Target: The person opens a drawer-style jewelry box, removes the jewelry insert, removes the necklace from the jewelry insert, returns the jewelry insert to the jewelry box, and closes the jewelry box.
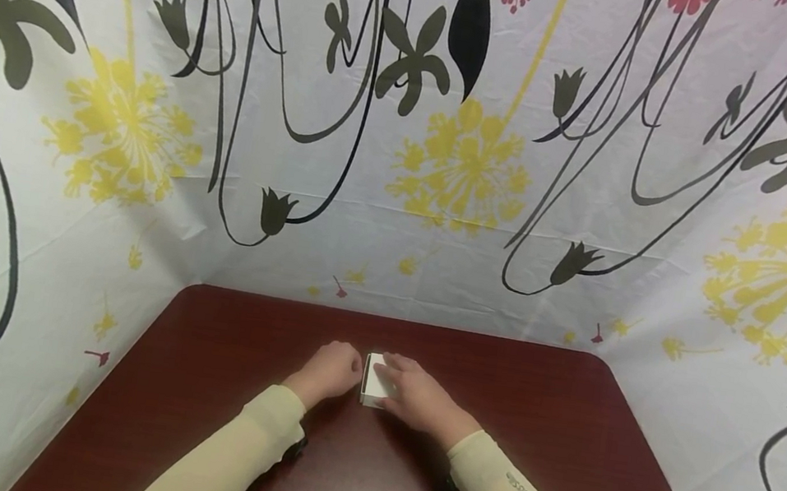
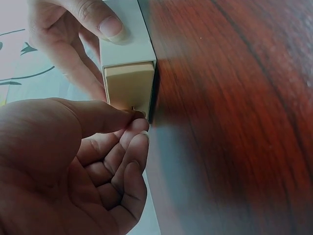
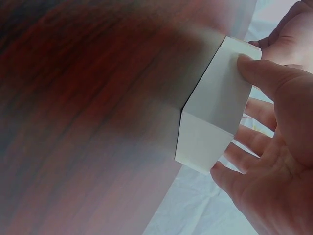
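Note:
A small white drawer box lies on the table between both hands. Its plain outer cover surrounds a cream inner drawer, whose end face shows on the left. My left hand pinches thumb and forefinger together at a small dark pull on that face; the fingertips hide most of the pull. The other left fingers curl toward the palm. My right hand grips the cover, with the thumb on one side and the fingers spread along the opposite side.
The dark red wooden table has rounded far corners. A white cloth printed with flowers hangs behind it and along both sides. Light long sleeves cover both forearms.

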The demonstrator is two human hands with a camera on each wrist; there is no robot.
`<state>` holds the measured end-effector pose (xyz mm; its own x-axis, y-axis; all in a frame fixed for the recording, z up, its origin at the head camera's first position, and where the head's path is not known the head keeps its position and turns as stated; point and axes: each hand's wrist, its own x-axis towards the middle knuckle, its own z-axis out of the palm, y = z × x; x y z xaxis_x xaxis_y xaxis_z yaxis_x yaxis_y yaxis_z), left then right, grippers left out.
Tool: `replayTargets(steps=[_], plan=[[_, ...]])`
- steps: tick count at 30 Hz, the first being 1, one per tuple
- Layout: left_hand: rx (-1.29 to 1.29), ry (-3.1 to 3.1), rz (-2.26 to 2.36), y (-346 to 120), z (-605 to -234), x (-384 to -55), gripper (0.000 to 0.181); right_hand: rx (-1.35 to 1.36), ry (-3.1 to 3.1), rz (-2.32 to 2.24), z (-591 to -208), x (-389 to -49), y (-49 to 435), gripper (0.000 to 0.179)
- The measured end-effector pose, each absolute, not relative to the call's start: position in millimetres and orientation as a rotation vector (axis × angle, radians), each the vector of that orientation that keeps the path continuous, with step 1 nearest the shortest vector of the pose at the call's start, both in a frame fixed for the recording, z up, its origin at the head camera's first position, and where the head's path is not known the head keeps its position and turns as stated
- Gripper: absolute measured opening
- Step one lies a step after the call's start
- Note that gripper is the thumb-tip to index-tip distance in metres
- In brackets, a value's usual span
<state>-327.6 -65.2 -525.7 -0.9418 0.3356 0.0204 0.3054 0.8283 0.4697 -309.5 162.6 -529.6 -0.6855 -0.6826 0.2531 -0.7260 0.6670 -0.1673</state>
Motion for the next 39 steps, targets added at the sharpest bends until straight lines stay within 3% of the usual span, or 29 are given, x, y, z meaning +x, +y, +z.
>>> replayTargets(steps=[16,24,39], plan=[[0.552,2.968,0.747,-67.7,-526.2,-328.4,0.041,1.179,-2.704,0.390,-525.8,-307.9,161.6,0.059],[0.558,2.981,0.720,-69.3,-526.2,-329.2,0.042,1.269,-2.587,0.528,-543.6,-321.4,169.8,0.058],[0.539,2.956,0.730,-70.0,-524.0,-328.9,0.045,1.157,-2.724,0.365,-527.4,-309.1,161.6,0.060]])
